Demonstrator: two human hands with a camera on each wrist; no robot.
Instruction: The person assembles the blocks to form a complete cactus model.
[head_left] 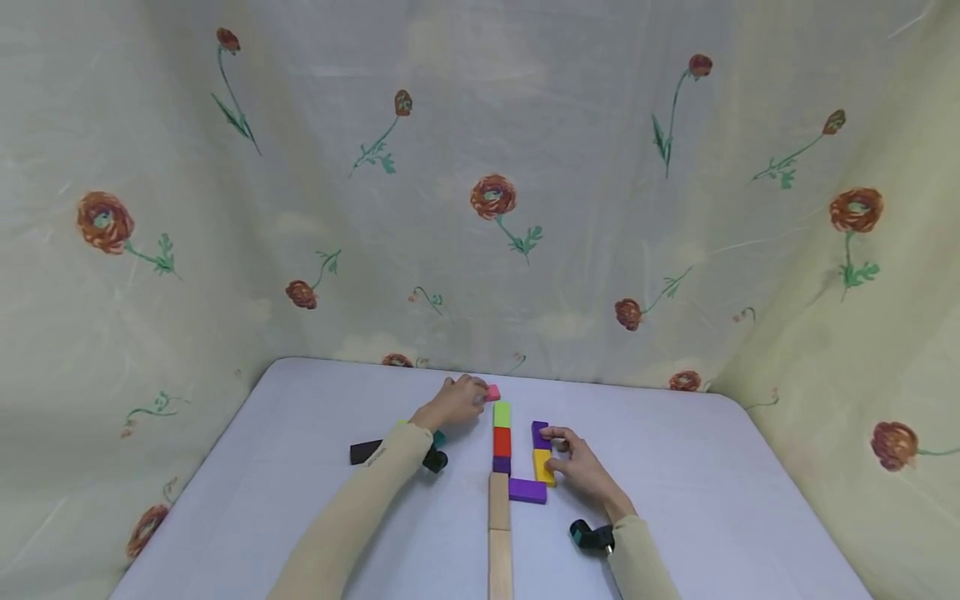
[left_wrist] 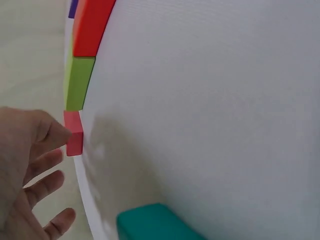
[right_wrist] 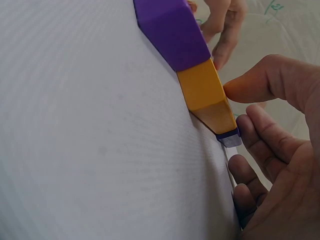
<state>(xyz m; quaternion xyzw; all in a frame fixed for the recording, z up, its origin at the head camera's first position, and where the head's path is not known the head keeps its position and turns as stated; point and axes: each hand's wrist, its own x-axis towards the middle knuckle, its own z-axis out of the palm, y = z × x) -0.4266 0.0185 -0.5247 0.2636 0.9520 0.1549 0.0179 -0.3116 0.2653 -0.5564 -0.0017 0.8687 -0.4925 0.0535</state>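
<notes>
My left hand (head_left: 460,401) is at the far end of a row of blocks, thumb and a finger at a small pink block (head_left: 492,392), the other fingers spread apart. Below it in the row come a lime green block (head_left: 502,414), a red block (head_left: 502,442) and a dark purple block (head_left: 502,465). My right hand (head_left: 583,468) lies beside a second, shorter row. Its thumb touches a yellow block (head_left: 543,467), and its index finger reaches a purple block (head_left: 539,434) beyond. The other right fingers are loosely bent in the right wrist view.
Two plain wooden blocks (head_left: 499,502) continue the long row toward me. A purple block (head_left: 528,491) lies crosswise beside them. Near my left forearm are a black block (head_left: 365,452) and a teal block (left_wrist: 155,222). A flowered curtain (head_left: 570,275) hangs behind the white table (head_left: 675,467).
</notes>
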